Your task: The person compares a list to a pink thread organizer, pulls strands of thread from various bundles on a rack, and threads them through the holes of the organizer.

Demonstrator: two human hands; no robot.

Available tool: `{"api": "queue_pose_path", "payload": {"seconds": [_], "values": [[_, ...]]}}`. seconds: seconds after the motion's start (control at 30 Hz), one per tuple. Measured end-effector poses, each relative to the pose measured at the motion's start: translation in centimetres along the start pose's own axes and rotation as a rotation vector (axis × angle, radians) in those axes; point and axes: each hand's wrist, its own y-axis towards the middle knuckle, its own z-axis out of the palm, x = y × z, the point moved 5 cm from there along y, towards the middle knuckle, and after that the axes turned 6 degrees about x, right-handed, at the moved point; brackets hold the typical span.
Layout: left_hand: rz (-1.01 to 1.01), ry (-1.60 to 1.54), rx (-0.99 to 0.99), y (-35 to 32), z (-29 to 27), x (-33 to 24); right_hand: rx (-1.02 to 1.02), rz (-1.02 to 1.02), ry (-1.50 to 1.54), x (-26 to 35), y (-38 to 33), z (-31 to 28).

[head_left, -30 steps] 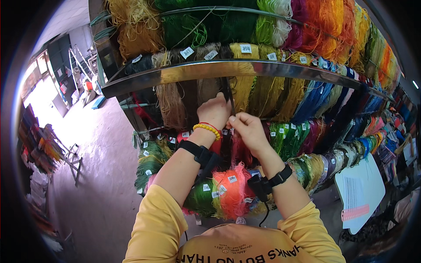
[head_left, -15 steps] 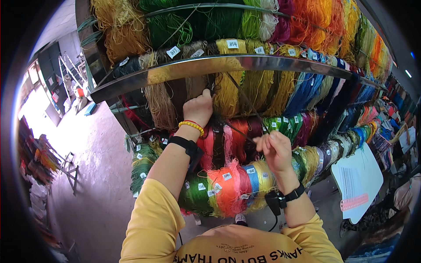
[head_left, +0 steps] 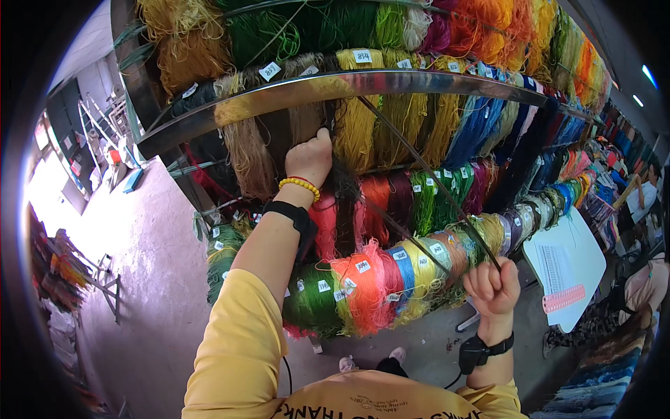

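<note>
The left hand is raised to the underside of the shiny metal rail, fingers curled shut around the top of a dark hank of yarn that hangs there between tan and yellow hanks. A yellow bead bracelet and a black wrist strap sit below that hand.

From the gripped spot, thin dark strands run diagonally down and to the right, taut, crossing in front of the yellow hanks and the green ones. They end in the right hand, which is low and well apart from the left, closed in a fist around the strands' lower end; a second strand line seems to run from the dark hank to the same fist, though it is too fine to be sure. A black watch-like band circles the right wrist.

Below the strands lies a row of bundled skeins in green, orange, blue and yellow, each with a small white tag. To the right stands a white board with a pink strip on it.
</note>
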Motion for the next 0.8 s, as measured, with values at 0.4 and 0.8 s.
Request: {"api": "queue_pose_path", "payload": {"seconds": [0.4,0.8], "values": [[0.014,-0.223,-0.134,-1.2,-9.8,-1.5,-0.329,0.337,-0.337,-1.3,-4.6,-2.9],[0.222,0.148,-0.578,7.7,-8.7,-1.4,-0.342,0.469,-0.373,-4.0,-6.4,-2.7]]}}
